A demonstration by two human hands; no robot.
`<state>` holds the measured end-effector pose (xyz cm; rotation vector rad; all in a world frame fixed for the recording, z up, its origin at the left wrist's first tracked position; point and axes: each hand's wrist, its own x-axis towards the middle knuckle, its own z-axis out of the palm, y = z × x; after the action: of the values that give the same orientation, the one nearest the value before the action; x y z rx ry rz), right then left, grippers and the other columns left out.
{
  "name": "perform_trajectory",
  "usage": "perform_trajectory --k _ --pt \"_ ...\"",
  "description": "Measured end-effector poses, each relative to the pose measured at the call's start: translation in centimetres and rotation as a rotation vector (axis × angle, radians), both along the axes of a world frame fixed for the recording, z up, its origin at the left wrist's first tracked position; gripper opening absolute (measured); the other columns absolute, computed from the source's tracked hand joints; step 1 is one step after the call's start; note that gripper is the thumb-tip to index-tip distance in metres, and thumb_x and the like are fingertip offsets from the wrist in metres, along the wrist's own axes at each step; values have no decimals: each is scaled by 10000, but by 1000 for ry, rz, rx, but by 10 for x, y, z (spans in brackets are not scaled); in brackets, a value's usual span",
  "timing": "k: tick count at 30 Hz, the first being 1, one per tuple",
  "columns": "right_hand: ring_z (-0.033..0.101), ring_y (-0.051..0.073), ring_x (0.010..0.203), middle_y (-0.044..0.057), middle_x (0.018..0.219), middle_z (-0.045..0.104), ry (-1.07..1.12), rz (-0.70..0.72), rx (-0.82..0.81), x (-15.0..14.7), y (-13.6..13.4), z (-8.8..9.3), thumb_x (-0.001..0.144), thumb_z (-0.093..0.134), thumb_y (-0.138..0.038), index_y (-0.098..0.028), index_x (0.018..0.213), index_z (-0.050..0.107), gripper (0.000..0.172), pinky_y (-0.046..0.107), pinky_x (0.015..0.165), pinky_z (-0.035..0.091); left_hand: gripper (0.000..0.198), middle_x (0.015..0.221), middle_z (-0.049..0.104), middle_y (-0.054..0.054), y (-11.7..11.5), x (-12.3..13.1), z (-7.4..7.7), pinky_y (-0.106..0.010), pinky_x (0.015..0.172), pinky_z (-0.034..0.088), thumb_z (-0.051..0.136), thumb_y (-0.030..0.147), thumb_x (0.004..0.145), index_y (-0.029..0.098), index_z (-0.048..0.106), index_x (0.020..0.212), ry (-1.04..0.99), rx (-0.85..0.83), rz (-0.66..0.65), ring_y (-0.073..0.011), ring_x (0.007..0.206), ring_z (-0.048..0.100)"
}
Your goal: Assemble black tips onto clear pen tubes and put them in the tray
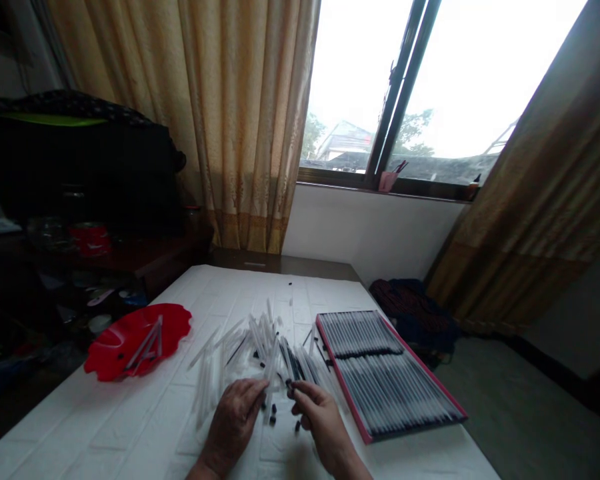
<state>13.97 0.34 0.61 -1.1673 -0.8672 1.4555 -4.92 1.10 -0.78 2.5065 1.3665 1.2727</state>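
Over the near part of the white table, my left hand is closed on a clear plastic tube that points up and away from me. Thumb and forefinger of my right hand pinch a small black cap, close to the tube's lower end. Beyond both hands lies a loose pile of clear tubes, with thin black rods among them. Several more black caps are scattered between and around my hands. At the right, a red-edged box holds two rows of clear tubes with dark insides.
A red wavy-rimmed dish with a few tubes in it sits at the table's left edge. A dark cabinet with a screen stands beyond it. Dark cloth lies past the table's right side, below the window.
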Motion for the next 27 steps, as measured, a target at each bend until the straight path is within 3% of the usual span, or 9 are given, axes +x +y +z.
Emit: perform_trajectory --k 5,16,22,27 --pt "504 41 517 -8 672 612 382 -4 -139 -4 -6 -1 508 837 -351 -146 848 700 420 120 394 273 241 918 677 -46 0 -1 -2 -306 762 534 466 226 875 242 584 1085 -13 1 -10 -175 862 636" --pt "459 -7 432 -15 635 614 694 56 -251 -6 -3 10 466 872 -223 -117 806 689 400 66 348 258 245 934 681 -49 -1 -1 -1 -309 770 535 463 235 878 247 585 1090 -23 -1 -12 -180 878 635" --pt "544 26 495 21 680 658 775 25 -320 -5 -4 4 461 871 -186 -114 822 672 419 64 369 317 254 929 686 -45 -1 -1 -3 -306 769 537 469 238 875 249 579 1105 -20 11 -8 -176 872 639" --pt "622 91 615 60 821 696 619 -84 -339 -5 -2 7 440 861 -222 -142 793 653 418 93 395 373 247 929 684 -44 1 0 -3 -310 775 536 471 237 875 245 583 1095 -9 5 2 -173 877 637"
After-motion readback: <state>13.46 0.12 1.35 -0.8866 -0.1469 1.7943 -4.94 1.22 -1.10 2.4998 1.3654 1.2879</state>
